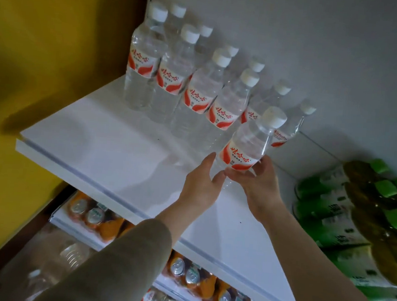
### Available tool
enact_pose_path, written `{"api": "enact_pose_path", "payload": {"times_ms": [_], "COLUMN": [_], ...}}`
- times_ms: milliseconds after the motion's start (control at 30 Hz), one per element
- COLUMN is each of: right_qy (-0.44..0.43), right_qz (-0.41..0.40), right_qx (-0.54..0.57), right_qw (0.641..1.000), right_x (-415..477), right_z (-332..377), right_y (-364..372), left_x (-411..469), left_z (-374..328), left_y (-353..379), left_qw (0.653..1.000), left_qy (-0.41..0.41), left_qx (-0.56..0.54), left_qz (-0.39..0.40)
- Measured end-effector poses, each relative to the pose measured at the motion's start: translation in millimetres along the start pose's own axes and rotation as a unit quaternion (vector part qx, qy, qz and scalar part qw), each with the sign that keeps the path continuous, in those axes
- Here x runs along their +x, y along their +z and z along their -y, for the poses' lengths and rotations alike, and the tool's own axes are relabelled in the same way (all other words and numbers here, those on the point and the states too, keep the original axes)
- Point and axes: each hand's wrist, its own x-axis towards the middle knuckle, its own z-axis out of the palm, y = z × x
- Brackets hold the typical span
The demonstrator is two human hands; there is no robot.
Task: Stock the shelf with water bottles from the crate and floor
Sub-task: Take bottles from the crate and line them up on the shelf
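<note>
We see both hands on one water bottle (248,145) at the right end of the front row on the white shelf (111,147). The right hand (259,179) has its grip closed round the lower part of the bottle, under the red and white label. The left hand (204,177) holds the same part from the other side, with the thumb up beside the label and the fingers bent toward the base. The bottle leans a little to the right; we cannot tell if its base touches the shelf. To its left the other bottles (175,76) stand upright in two rows. Green-capped bottles (379,214) lie at the right, and orange cans (95,215) are on the shelf below.
</note>
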Motion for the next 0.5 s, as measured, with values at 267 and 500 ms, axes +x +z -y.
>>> {"api": "enact_pose_path", "payload": {"times_ms": [267, 500], "right_qy": [-0.014, -0.030], "right_qz": [-0.008, 0.000], "right_qx": [0.013, -0.017], "right_qw": [1.000, 0.999], "right_x": [33.6, 58.9], "right_z": [-10.2, -8.4], "right_y": [-4.3, -5.5], "left_x": [27.4, 41.1], "left_z": [2.1, -12.4], "left_y": [12.3, 14.3], "left_qw": [0.999, 0.994], "left_qy": [-0.038, -0.066], "left_qx": [-0.031, -0.088], "left_qz": [0.012, 0.017]}}
